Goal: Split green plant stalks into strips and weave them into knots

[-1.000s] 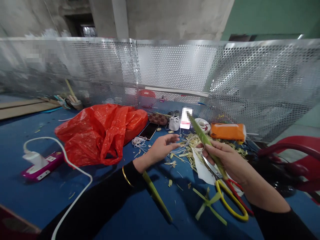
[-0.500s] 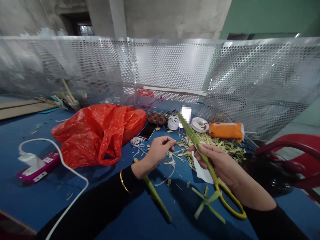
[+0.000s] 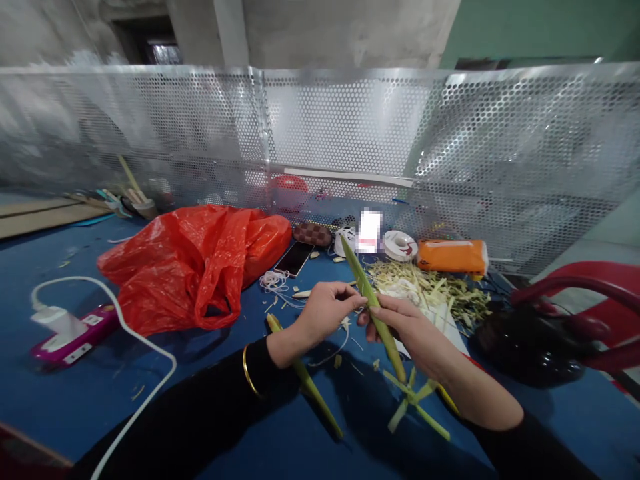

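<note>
My right hand is closed round a long green rolled leaf stalk that points up and away from me over the blue table. My left hand pinches at the stalk right beside my right fingers; a thin white thread hangs below it. Yellow scissor handles peek out under my right wrist. A second green stalk lies under my left forearm. A small cross of green leaf strips lies below my right hand.
A red plastic bag lies to the left, a phone behind it. A pile of leaf trimmings, an orange packet, a tape roll and a perforated metal screen stand behind. A pink power strip lies far left, a red chair right.
My left hand went from open and reaching to pinching, then came to the stalk. My right hand brought the stalk leftward to meet it. The scissors slid mostly out of sight under my wrist.
</note>
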{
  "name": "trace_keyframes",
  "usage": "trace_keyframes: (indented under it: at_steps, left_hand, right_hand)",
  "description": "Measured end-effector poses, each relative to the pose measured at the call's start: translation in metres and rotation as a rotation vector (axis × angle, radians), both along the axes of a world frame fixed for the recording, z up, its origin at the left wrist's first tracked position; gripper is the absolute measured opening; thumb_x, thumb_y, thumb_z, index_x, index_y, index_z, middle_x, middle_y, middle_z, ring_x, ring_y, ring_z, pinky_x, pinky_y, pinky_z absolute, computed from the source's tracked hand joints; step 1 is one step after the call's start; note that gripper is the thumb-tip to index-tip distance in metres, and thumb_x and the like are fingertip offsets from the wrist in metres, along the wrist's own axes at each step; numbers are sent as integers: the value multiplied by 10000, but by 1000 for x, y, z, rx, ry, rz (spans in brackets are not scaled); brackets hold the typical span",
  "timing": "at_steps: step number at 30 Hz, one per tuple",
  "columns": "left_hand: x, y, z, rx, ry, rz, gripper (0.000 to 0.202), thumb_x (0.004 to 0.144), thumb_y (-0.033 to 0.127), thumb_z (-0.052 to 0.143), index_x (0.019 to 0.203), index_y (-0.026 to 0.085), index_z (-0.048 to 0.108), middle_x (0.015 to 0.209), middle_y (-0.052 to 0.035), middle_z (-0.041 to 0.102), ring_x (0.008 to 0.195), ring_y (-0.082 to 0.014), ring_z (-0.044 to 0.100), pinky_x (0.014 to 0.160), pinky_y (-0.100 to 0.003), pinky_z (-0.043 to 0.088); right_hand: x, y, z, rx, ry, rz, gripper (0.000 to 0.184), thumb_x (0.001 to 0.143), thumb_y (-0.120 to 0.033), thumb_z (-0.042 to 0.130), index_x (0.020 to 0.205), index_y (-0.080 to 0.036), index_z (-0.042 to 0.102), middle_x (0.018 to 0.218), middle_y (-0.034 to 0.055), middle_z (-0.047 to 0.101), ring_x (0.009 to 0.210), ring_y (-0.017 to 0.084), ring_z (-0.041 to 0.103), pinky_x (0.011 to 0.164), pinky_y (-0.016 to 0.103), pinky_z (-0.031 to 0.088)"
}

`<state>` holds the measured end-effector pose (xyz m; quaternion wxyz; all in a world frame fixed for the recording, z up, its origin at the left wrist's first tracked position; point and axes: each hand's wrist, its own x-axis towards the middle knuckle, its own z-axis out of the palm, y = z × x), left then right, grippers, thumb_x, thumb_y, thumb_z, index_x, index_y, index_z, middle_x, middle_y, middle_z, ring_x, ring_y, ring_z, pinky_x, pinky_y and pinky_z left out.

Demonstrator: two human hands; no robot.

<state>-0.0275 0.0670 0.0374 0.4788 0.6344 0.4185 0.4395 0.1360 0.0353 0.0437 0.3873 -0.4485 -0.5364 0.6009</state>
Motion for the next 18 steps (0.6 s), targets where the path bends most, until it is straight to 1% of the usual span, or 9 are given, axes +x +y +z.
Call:
trace_keyframes:
  at_steps: [2, 4, 7, 9, 11, 13, 14, 16, 18]
  left_hand:
    - [1, 0, 0, -2, -18, 9, 155, 717, 269, 639, 623, 146, 641, 612, 9, 616, 624, -127, 542, 649, -247, 430]
    - [1, 2, -2, -11, -51, 61, 141, 713, 257, 627, 627, 146, 632, 622, 11, 607, 629, -121, 531, 647, -239, 416]
    - [1, 9, -8, -69, -165, 208, 148, 707, 269, 626, 622, 150, 604, 614, 9, 599, 624, -118, 535, 657, -240, 418]
    - [-2, 16, -13, -108, -266, 318, 159, 706, 283, 613, 618, 157, 572, 595, 14, 582, 604, -116, 542, 656, -245, 432]
    - [-5, 24, -17, -117, -320, 392, 167, 713, 285, 579, 605, 168, 528, 569, 30, 544, 574, -110, 536, 639, -246, 442]
    - [-7, 32, -19, -95, -325, 434, 166, 729, 281, 546, 608, 177, 498, 562, 45, 515, 553, -100, 522, 621, -238, 441]
    - [-7, 36, -18, -79, -322, 446, 160, 737, 279, 539, 618, 180, 497, 564, 51, 510, 549, -96, 517, 616, -233, 439]
    - [-4, 45, -15, -43, -298, 435, 144, 747, 271, 545, 637, 182, 519, 561, 57, 515, 545, -94, 514, 617, -229, 440]
    - [3, 52, -8, -20, -247, 341, 91, 712, 222, 595, 638, 172, 573, 555, 46, 556, 556, -105, 541, 637, -240, 459]
  right_hand:
    - [1, 1, 0, -37, 40, -16, 174, 782, -297, 632, 893, -174, 684, 777, 32, 697, 587, 132, 620, 590, 257, 462]
    - [4, 4, 0, -62, 80, -51, 207, 772, -296, 649, 935, -172, 686, 781, 37, 715, 589, 136, 637, 580, 253, 465]
    - [11, 9, 0, -75, 131, -161, 224, 755, -275, 674, 949, -162, 687, 785, 49, 732, 607, 143, 656, 567, 243, 476]
    - [18, 14, 2, -45, 197, -293, 208, 732, -260, 692, 912, -155, 687, 797, 60, 740, 635, 153, 672, 573, 243, 492]
    - [28, 20, 6, 65, 277, -471, 185, 707, -252, 710, 862, -156, 680, 811, 64, 743, 664, 166, 687, 597, 253, 511]
    - [39, 24, 10, 248, 337, -644, 165, 703, -258, 720, 829, -165, 667, 808, 50, 738, 687, 178, 698, 646, 278, 529]
    - [44, 26, 13, 340, 352, -709, 162, 711, -266, 722, 830, -173, 665, 803, 37, 732, 697, 181, 699, 673, 295, 536]
    - [53, 28, 17, 463, 360, -774, 164, 721, -275, 734, 843, -184, 671, 814, 17, 719, 718, 180, 697, 719, 318, 541]
    - [57, 27, 20, 461, 365, -756, 175, 709, -277, 758, 844, -189, 690, 838, 11, 709, 737, 174, 693, 719, 310, 542]
